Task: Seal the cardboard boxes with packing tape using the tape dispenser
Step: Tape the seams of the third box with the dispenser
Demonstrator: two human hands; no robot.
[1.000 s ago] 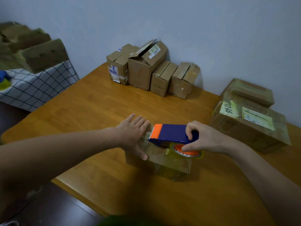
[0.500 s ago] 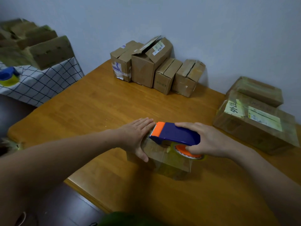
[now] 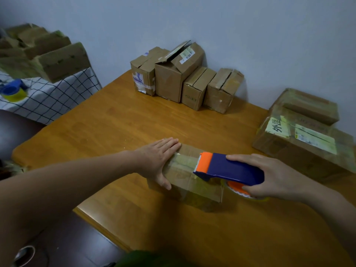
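Left hand (image 3: 157,160): fingers (image 3: 170,144) straight and together, pressed flat on the left end of the cardboard box (image 3: 192,186). Right hand (image 3: 273,177): fingers (image 3: 242,158) curled round the tape dispenser (image 3: 231,168), whose orange nose rests on the box top, just right of the left fingers. The box sits on the counter (image 3: 134,120).

Bare table (image 3: 123,120) ahead; 4 boxes (image 3: 185,78) block back, stacked boxes (image 3: 304,135) right.

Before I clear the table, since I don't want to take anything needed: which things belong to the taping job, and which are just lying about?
In use: tape dispenser in the right hand; small box under the left hand; four boxes by the wall, waiting.
Lying about: two taped parcels at right; boxes on the checked cloth; blue and yellow item.
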